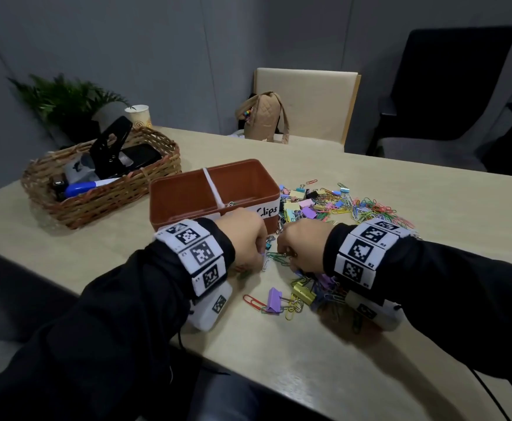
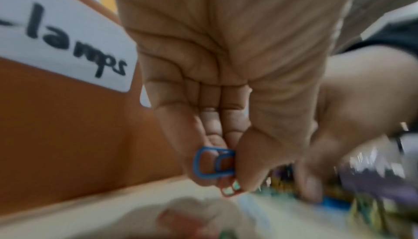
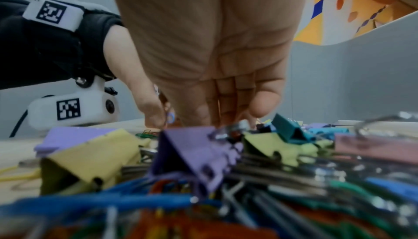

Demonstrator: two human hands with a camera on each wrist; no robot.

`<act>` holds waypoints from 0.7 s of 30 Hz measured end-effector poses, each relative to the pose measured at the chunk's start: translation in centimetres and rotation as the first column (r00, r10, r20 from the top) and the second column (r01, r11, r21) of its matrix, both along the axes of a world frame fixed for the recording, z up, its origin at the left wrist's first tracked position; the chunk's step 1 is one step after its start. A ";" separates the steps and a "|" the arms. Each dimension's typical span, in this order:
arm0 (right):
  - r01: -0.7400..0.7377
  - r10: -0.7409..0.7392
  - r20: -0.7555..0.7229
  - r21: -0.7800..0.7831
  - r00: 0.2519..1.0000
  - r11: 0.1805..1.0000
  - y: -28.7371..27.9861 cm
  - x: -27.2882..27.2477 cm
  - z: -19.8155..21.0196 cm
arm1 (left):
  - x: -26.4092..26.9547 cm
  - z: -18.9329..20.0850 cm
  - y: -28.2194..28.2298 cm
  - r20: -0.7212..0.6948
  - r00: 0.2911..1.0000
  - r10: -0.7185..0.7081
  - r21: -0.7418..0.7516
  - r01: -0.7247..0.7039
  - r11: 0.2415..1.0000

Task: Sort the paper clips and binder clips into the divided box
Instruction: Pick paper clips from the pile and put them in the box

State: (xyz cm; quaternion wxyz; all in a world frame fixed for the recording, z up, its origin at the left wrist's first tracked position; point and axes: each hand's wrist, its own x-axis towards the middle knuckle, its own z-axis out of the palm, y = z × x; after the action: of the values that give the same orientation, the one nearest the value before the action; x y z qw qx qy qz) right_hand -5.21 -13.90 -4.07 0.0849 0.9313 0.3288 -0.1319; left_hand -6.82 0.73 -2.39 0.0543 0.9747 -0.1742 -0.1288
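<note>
The left hand (image 2: 226, 85) pinches a blue paper clip (image 2: 213, 162) between thumb and curled fingers, low over the tabletop (image 1: 324, 360) just in front of the box (image 1: 188, 189). An orange clip (image 2: 228, 192) shows under the fingertips, too blurred to say whether it is held. The right hand (image 1: 305, 246) hangs close beside the left, fingers (image 3: 262, 103) bent down into the clips; something small and metallic sits at their tips, but I cannot tell whether they grip it. Between the two hands lie green paper clips (image 1: 279, 257) on the tabletop.

Under the right wrist sits a heap of binder clips, purple (image 3: 199, 153), yellow (image 3: 90, 155), teal (image 3: 287, 130) and pink (image 3: 375, 148), mixed with coloured paper clips. Nearer the person a purple binder clip (image 1: 274, 300) and a red paper clip (image 1: 253, 300) lie apart from the heap, with a yellow binder clip (image 1: 303, 292) near them. A larger spread of clips (image 1: 340, 205) covers the tabletop right of the box.

The box is brown, split by a white divider (image 1: 213, 186); its front carries a label reading "Clamps" (image 2: 65, 33) on the left and one ending in "Clips" (image 1: 267, 211) on the right. A few clips lie in the right compartment by the divider.

A wicker basket (image 1: 102, 196) with a hole punch (image 1: 110, 147) and a marker (image 1: 86, 186) stands left of the box. Behind it are a plant (image 1: 63, 101) and a paper cup (image 1: 138, 116).
</note>
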 end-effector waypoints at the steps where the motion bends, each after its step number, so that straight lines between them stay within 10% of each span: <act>1: 0.005 -0.005 -0.006 0.021 1.000 1.000 -0.2 0.0 0.0 | 0.0 0.5 0.3 0.011 1.000 0.014 -0.056 -0.014 0.998; 13: 0.030 -0.024 -0.091 0.065 0.996 0.997 -0.6 -0.2 -0.2 | 1.6 5.1 2.9 0.221 0.926 0.305 -0.570 -0.131 0.811; 21: -0.086 0.093 -0.048 0.117 0.995 0.989 -0.3 -0.8 -1.1 | 2.7 3.6 4.1 0.258 0.891 0.373 -0.505 -0.205 0.839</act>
State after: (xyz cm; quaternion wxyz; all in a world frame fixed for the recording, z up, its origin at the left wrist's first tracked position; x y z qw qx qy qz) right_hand -5.97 -14.18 -5.14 0.0286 0.9151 0.3794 -0.1335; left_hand -4.07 4.83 1.17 0.2733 0.9551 -0.0550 0.0999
